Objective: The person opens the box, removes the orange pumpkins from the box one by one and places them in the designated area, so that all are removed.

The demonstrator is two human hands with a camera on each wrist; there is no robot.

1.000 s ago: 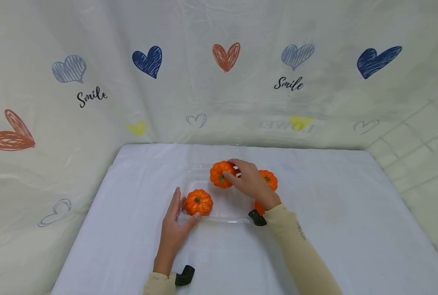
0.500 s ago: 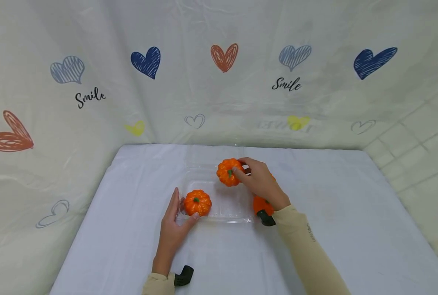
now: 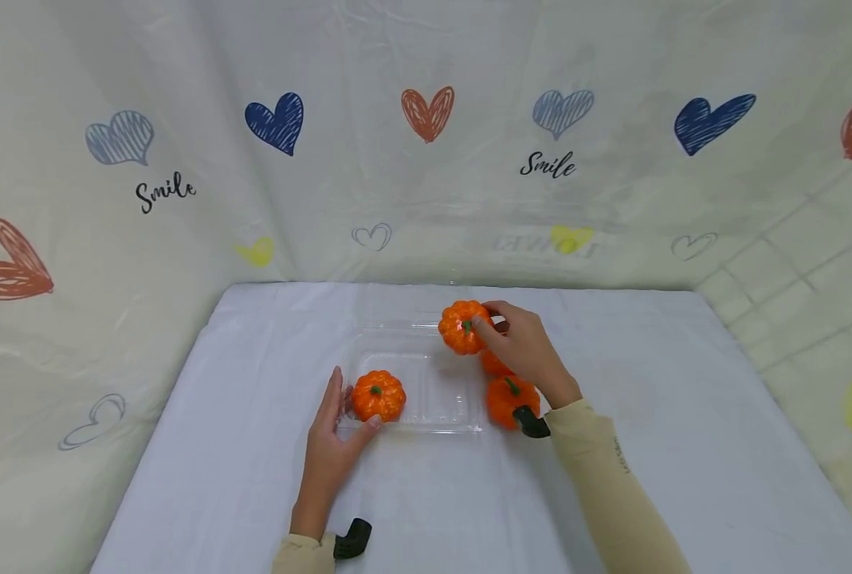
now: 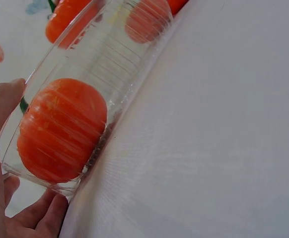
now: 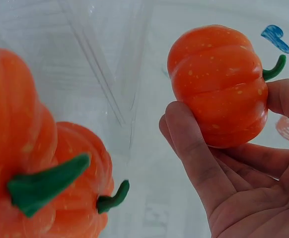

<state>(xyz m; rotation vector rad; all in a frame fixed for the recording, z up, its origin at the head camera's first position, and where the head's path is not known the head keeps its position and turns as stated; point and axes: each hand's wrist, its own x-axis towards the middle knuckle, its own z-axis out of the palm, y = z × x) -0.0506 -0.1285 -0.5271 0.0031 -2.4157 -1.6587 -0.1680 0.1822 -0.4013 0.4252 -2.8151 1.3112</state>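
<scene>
My right hand [image 3: 529, 343] pinches a small orange toy pumpkin [image 3: 465, 327] above the back right part of a clear plastic box [image 3: 411, 429]. The right wrist view shows this pumpkin [image 5: 219, 84] between thumb and fingers, its green stem beside the thumb. Inside the box's front left corner sits a second pumpkin [image 3: 378, 396]. My left hand [image 3: 328, 446] holds that corner, thumb at the front wall and fingers along the left side. Through the wall, the left wrist view shows the pumpkin [image 4: 62, 129] close to the left hand [image 4: 0, 163].
Right of the box stand two more pumpkins, a front one [image 3: 512, 402] and a back one [image 3: 496, 363] partly hidden by my right hand. The box's clear lid [image 3: 404, 303] lies raised at the back. Behind the white table [image 3: 648, 446] hangs a heart-printed sheet [image 3: 483, 191].
My right hand has carried its pumpkin rightward and slightly back, from over the box's middle towards its right edge. The left hand stays at the box corner. The head view has shifted slightly.
</scene>
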